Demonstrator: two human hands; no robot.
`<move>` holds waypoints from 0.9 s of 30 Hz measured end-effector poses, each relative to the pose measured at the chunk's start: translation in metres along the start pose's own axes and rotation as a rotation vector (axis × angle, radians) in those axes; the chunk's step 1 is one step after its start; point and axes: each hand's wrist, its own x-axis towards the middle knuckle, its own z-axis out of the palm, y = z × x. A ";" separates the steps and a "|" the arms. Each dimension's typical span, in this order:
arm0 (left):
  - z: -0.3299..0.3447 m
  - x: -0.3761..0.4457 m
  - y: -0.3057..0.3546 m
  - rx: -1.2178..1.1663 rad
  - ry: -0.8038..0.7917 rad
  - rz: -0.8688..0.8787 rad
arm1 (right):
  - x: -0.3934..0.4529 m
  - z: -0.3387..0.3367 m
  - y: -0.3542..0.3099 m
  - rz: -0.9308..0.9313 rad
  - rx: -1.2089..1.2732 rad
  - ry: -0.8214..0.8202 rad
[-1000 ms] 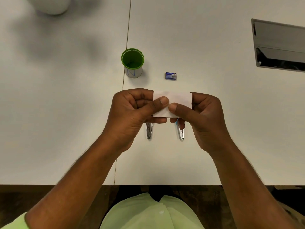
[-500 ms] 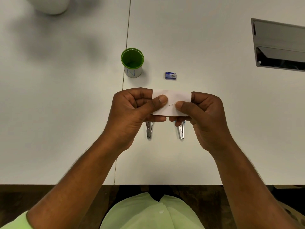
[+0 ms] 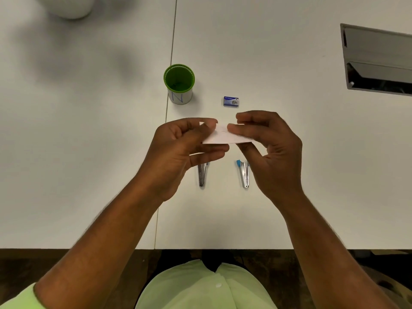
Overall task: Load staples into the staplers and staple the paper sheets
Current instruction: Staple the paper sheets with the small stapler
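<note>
The paper sheets (image 3: 225,137), a small white folded stack, are held above the table (image 3: 289,197) between both hands, over the gap between the two staplers. The left hand (image 3: 178,152) pinches the stack's left end, thumb on top and fingers beneath; the right hand (image 3: 272,150) pinches the right end likewise. A faint mark near the stack's middle may be a staple; it is too small to confirm. Judged step: inspecting or aligning the stack. Keep the edges flush and the grip near the ends so the middle stays visible. The left stapler (image 3: 202,173) and the right stapler (image 3: 244,173), with a blue tip, lie just below the hands. The staple box (image 3: 231,101) and green cup (image 3: 179,83) stand beyond the hands. Open surface lies to either side; the near table edge is well clear.
</note>
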 end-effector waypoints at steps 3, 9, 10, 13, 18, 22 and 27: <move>0.000 -0.001 -0.001 0.065 0.036 0.072 | -0.002 0.002 -0.002 0.134 0.154 0.009; 0.003 -0.002 -0.002 0.340 0.082 0.261 | 0.002 -0.005 -0.012 0.598 0.808 0.037; 0.004 -0.002 -0.002 0.363 0.079 0.275 | 0.003 -0.005 -0.014 0.604 0.800 0.030; 0.006 -0.002 -0.004 0.407 0.060 0.293 | 0.002 0.001 -0.017 0.579 0.607 0.030; 0.007 0.000 -0.004 0.376 0.041 0.282 | 0.003 0.006 -0.021 0.541 0.563 0.074; 0.004 0.003 -0.004 0.323 0.060 0.255 | 0.004 0.003 -0.018 0.549 0.645 0.057; 0.005 0.007 -0.005 0.290 0.069 0.249 | 0.008 0.000 -0.014 0.566 0.672 0.035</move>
